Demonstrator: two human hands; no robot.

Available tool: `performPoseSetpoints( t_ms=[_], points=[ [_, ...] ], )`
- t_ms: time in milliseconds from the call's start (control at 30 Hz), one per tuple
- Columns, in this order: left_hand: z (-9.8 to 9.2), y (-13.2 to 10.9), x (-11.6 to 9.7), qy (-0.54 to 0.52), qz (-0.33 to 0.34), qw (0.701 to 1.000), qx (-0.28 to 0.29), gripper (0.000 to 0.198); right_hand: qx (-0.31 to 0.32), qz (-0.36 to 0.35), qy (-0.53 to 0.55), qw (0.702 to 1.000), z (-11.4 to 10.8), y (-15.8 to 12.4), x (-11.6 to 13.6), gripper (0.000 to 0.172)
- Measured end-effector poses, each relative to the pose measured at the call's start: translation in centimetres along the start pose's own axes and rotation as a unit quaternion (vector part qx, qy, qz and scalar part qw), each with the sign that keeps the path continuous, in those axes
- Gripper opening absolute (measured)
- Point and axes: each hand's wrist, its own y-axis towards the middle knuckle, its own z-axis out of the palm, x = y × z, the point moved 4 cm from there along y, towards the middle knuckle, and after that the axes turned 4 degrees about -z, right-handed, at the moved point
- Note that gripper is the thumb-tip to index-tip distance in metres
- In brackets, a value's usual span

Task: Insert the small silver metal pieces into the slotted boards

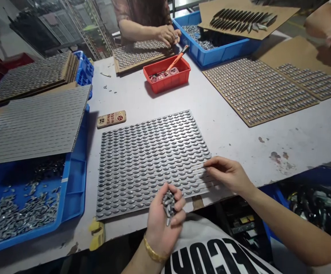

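Note:
My left hand [165,224], palm up with a gold-coloured bracelet at the wrist, is curled around a heap of small grey oval pieces [169,205]. It is at the near edge of a flat grey board [202,183] lying on the table. Rows of matching shiny ovals [142,160] cover most of this board; thin bare strips show at its lower right. Over that right edge, my right hand [229,173] has thumb and forefinger pinched together. Whatever lies between those fingertips is too small to make out.
A blue bin [74,201] of loose ovals stands left, partly covered by another board [36,121]. A phone-like object [111,119] and red tray [168,83] lie beyond my board. Filled boards [256,91] are at right. Two co-workers' hands [168,35] show across the table.

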Motion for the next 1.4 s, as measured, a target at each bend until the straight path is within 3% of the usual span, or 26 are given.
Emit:
performPoseSetpoints(
  t_ms=[67,200,300,433,600,800,933,1067,1133,1267,1400],
  points=[
    [-0.4,0.3,0.6,-0.011,-0.034,0.999,0.002,0.022,0.018,-0.041,-0.084,0.995,0.2,0.7,0.0,0.012],
    [-0.9,1.0,0.2,0.006,0.036,0.999,-0.022,0.017,0.063,-0.119,-0.187,0.973,1.3,1.5,0.3,0.012],
    [-1.2,1.3,0.7,0.048,0.012,0.997,-0.065,0.016,0.079,-0.154,-0.229,0.958,1.9,1.6,0.5,0.013],
    [-1.2,1.7,1.8,0.102,-0.007,0.992,-0.075,0.023,0.095,-0.170,-0.248,0.949,2.1,1.7,0.4,0.015],
    [-0.8,2.1,2.8,0.158,-0.012,0.985,-0.062,0.016,0.095,-0.182,-0.268,0.941,2.1,1.7,0.2,0.015],
    [-0.7,2.4,3.0,0.147,-0.012,0.987,-0.068,0.029,0.102,-0.197,-0.333,0.916,2.3,1.8,0.3,0.016],
    [-0.5,2.5,2.6,0.104,-0.017,0.992,-0.072,0.036,0.111,-0.195,-0.324,0.919,2.2,1.7,0.4,0.016],
    [-0.6,2.8,2.4,0.088,-0.016,0.994,-0.059,0.036,0.105,-0.200,-0.251,0.941,2.0,0.9,1.7,0.023],
    [-0.6,3.0,2.4,0.085,-0.007,0.995,-0.047,0.032,0.148,-0.215,-0.211,0.942,2.4,0.3,2.8,0.028],
    [-0.4,3.3,2.9,0.078,0.002,0.997,-0.028,0.017,0.241,-0.238,-0.224,0.914,3.5,-0.5,4.6,0.032],
    [0.0,3.4,3.4,0.060,-0.022,0.998,-0.001,0.017,0.274,-0.243,-0.228,0.902,3.9,-0.7,5.0,0.027]
  ],
)
